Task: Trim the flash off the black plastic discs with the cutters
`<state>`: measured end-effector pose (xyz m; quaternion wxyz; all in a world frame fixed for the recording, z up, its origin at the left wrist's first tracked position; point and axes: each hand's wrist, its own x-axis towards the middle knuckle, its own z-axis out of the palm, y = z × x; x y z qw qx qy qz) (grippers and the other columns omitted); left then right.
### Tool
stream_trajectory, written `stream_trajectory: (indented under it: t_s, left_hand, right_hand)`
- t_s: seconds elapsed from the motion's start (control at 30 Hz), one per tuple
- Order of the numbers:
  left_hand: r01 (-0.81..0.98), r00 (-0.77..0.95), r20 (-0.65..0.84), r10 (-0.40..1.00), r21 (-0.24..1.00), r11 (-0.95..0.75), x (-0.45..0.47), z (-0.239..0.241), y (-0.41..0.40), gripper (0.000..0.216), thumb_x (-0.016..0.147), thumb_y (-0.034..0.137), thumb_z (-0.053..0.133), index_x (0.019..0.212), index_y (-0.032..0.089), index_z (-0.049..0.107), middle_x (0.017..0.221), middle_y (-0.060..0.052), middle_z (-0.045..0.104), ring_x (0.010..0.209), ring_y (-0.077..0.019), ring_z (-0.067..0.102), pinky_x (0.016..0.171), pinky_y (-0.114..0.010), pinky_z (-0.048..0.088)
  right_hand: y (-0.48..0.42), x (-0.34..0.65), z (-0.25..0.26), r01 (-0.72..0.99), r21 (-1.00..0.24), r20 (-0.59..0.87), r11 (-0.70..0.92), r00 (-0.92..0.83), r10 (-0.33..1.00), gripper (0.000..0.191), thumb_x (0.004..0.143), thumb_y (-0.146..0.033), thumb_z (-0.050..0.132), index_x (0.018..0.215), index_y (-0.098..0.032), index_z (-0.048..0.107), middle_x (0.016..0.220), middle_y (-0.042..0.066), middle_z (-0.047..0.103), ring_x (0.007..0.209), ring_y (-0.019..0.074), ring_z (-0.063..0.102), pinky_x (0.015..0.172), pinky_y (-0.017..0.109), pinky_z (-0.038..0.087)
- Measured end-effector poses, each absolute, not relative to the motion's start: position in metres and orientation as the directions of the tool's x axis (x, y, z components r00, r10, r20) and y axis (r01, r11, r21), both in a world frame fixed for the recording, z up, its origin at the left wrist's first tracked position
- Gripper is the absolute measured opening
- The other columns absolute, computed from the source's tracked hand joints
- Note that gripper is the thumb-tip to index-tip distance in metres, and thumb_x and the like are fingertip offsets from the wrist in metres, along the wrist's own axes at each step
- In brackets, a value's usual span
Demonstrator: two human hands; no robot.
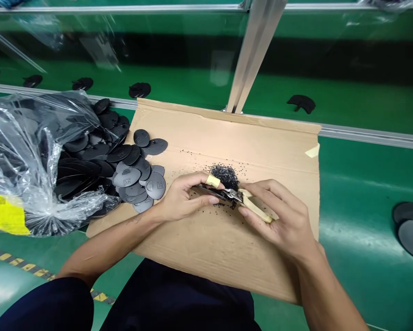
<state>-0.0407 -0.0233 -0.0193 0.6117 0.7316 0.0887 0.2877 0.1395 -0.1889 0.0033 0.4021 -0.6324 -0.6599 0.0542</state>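
My left hand (189, 195) pinches a flat black plastic piece (211, 191), seen nearly edge-on, between thumb and forefinger; yellow tape wraps one fingertip. Closed around the pale yellow handles of a pair of nippers (256, 207) is my right hand (282, 214). The metal jaws meet the right end of the black piece. Whether the jaws are fully closed on it cannot be made out. Just beyond the hands, a heap of small black clippings (224, 177) lies on a cardboard sheet (199, 248). Oval black plastic pieces (127, 177) are piled to the left of my left hand.
A clear plastic bag (51, 138) with many more black pieces stands at the left, with a yellow label (10, 215). Behind the cardboard run a metal rail (372, 135) and an upright post (253, 55). Curved black parts (301, 103) lie on the green surface beyond.
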Motion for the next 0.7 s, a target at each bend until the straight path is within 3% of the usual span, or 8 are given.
stream_trajectory:
  t_s: [0.23, 0.4, 0.5, 0.6, 0.7]
  left_hand:
    - [-0.206, 0.831, 0.279, 0.481, 0.958, -0.199, -0.041, -0.020, -0.028, 0.022, 0.087, 0.034, 0.079, 0.101, 0.017, 0.074, 0.096, -0.005, 0.077, 0.090, -0.0152, 0.073, 0.082, -0.025, 0.060]
    - [-0.201, 0.821, 0.339, 0.459, 0.925, -0.322, -0.040, -0.017, -0.030, 0.022, 0.090, 0.035, 0.075, 0.102, 0.017, 0.072, 0.093, -0.005, 0.076, 0.085, -0.0150, 0.072, 0.079, -0.026, 0.059]
    - [-0.234, 0.795, 0.471, 0.381, 0.819, -0.524, -0.040, -0.018, -0.027, 0.024, 0.092, 0.030, 0.072, 0.112, 0.018, 0.070, 0.095, -0.006, 0.074, 0.087, -0.0154, 0.069, 0.078, -0.027, 0.056]
    - [-0.213, 0.800, 0.553, 0.232, 0.624, -0.752, -0.040, -0.020, -0.023, 0.021, 0.094, 0.023, 0.066, 0.114, 0.017, 0.070, 0.097, -0.007, 0.073, 0.088, -0.0174, 0.066, 0.076, -0.030, 0.053]
    - [-0.122, 0.801, 0.567, 0.193, 0.469, -0.875, -0.040, -0.021, -0.019, 0.017, 0.094, 0.022, 0.067, 0.110, 0.019, 0.071, 0.098, -0.007, 0.075, 0.087, -0.0184, 0.064, 0.076, -0.033, 0.049]
  right_hand:
    - [-0.192, 0.138, 0.006, 0.845, -0.500, 0.484, 0.189, 0.092, 0.870, 0.038, 0.090, -0.022, 0.073, 0.127, -0.024, 0.065, 0.104, 0.010, 0.075, 0.086, 0.0245, 0.073, 0.072, 0.038, 0.061]
    - [-0.191, 0.133, 0.004, 0.787, -0.595, 0.465, 0.161, 0.174, 0.868, 0.035, 0.092, -0.023, 0.071, 0.127, -0.025, 0.067, 0.102, 0.009, 0.074, 0.085, 0.0239, 0.072, 0.069, 0.036, 0.060]
    - [-0.188, 0.134, 0.001, 0.821, -0.561, 0.460, 0.108, 0.201, 0.865, 0.030, 0.092, -0.026, 0.070, 0.122, -0.024, 0.069, 0.097, 0.009, 0.072, 0.082, 0.0237, 0.070, 0.067, 0.036, 0.057]
    - [-0.185, 0.137, -0.001, 0.875, -0.476, 0.457, 0.088, 0.161, 0.875, 0.027, 0.092, -0.028, 0.070, 0.118, -0.021, 0.070, 0.095, 0.009, 0.072, 0.082, 0.0237, 0.068, 0.067, 0.037, 0.055]
    - [-0.186, 0.138, 0.001, 0.846, -0.527, 0.430, 0.078, 0.186, 0.884, 0.028, 0.093, -0.030, 0.070, 0.119, -0.020, 0.069, 0.096, 0.009, 0.071, 0.083, 0.0226, 0.067, 0.070, 0.036, 0.054]
